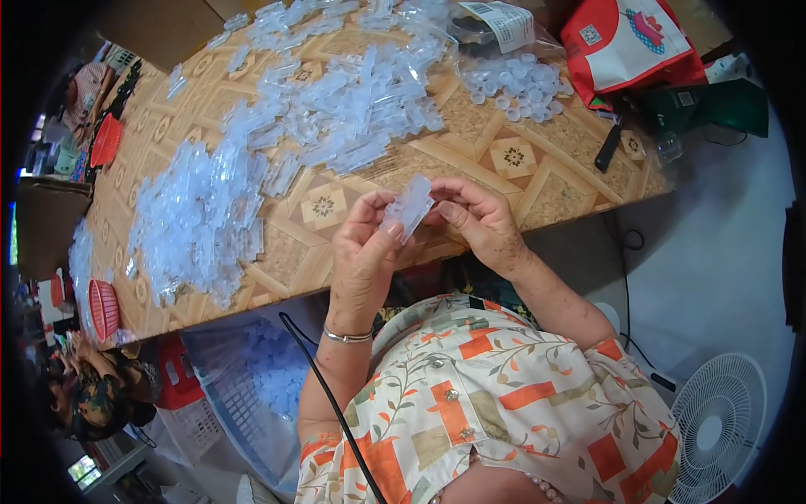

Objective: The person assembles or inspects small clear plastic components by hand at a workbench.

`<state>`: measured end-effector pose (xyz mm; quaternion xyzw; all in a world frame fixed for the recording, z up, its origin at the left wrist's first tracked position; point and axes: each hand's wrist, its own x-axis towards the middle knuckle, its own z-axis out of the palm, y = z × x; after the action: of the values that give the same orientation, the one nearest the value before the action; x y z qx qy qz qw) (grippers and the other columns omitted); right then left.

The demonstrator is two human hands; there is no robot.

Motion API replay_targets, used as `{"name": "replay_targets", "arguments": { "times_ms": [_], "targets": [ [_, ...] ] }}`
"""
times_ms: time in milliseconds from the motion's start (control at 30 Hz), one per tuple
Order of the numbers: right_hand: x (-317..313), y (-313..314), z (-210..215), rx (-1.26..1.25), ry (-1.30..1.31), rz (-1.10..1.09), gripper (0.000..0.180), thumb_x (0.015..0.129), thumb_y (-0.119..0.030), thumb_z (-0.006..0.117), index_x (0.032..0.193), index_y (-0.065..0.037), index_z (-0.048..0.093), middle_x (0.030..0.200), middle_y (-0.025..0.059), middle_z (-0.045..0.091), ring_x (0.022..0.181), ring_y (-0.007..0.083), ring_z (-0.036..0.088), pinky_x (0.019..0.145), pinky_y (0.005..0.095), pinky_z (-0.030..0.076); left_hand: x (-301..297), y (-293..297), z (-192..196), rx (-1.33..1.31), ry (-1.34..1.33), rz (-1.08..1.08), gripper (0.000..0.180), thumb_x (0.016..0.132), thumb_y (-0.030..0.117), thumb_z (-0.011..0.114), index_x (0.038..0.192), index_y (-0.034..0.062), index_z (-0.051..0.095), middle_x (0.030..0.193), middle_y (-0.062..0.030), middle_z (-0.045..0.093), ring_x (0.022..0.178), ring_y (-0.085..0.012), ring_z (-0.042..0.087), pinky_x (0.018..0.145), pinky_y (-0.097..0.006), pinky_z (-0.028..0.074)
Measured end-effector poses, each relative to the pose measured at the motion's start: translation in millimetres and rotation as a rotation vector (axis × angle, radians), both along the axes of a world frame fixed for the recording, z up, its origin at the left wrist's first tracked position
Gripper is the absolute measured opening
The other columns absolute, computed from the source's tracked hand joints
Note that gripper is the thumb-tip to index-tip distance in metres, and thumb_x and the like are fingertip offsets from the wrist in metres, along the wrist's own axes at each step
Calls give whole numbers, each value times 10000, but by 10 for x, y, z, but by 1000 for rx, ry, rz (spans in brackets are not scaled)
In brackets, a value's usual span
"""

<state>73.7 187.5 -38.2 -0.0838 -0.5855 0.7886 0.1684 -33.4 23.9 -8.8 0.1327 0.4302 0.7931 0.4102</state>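
1. The left hand (363,252) is pinching the lower end of a clear plastic strip (408,206) between thumb and fingers, closed on it.
2. The right hand (480,220) is gripping the same strip from the other side, its fingertips closing on the upper end, so the strip is sitting between both hands, just above the near edge of the table (537,181).
3. Beyond the hands, a heap of clear plastic strips (336,109) is lying across the patterned table, spreading away to the left of the left hand.
4. Beyond the right hand, a bag of small clear caps (516,84) is resting, with a red bag (625,46) farther right.
5. Below the left wrist, a blue basket (252,378) is holding more clear pieces.
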Motion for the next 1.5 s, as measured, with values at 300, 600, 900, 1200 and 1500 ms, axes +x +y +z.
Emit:
{"name": "replay_targets", "arguments": {
  "times_ms": [300, 600, 900, 1200, 1500],
  "targets": [
    [10, 40, 62, -51, 20, 67, 305, 1063, -69, 536, 1353, 23, 556, 1191, 93, 676, 1051, 133, 663, 944, 297, 549, -16, 58, -70, 50, -81, 18, 561, 943, 35, 657, 1423, -22, 372, 1370, -230, 586, 1117, -268, 697, 755, -257, 612],
    [-66, 161, 94, 77, -142, -15, 323, 1050, -105, 578, 1353, 7, 585, 1190, 64, 694, 996, 92, 641, 936, 270, 521, -106, 27, -247, 252, -177, 46, 613, 1007, 112, 609, 1536, -28, 333, 1509, -252, 472, 1332, -362, 564, 1013, -377, 575],
    [-756, 406, 530, 1010, -10, -218, 352, 884, -103, 702, 1225, -23, 667, 1193, 157, 691, 1122, 317, 655, 972, 390, 503, -170, 36, -331, 477, -360, 14, 600, 1125, 374, 335, 1561, -35, 293, 1539, -259, 431, 1312, -337, 570, 997, -369, 561],
    [-1347, 516, 401, 1340, 66, -189, 558, 848, -175, 745, 1366, -39, 587, 1321, 191, 624, 1300, 379, 518, 1121, 445, 403, -178, 32, -419, 550, -397, -44, 650, 1111, 443, 352, 1586, 8, 269, 1600, -274, 339, 1262, -299, 589, 992, -372, 530],
    [-1405, 535, 447, 1322, -2, -107, 566, 763, -200, 809, 1290, -78, 643, 1164, 130, 663, 1148, 325, 561, 1049, 439, 426, -168, 32, -345, 541, -415, -56, 600, 1124, 378, 350, 1584, -1, 277, 1563, -247, 414, 1206, -240, 608, 925, -334, 526]
  ]
}}
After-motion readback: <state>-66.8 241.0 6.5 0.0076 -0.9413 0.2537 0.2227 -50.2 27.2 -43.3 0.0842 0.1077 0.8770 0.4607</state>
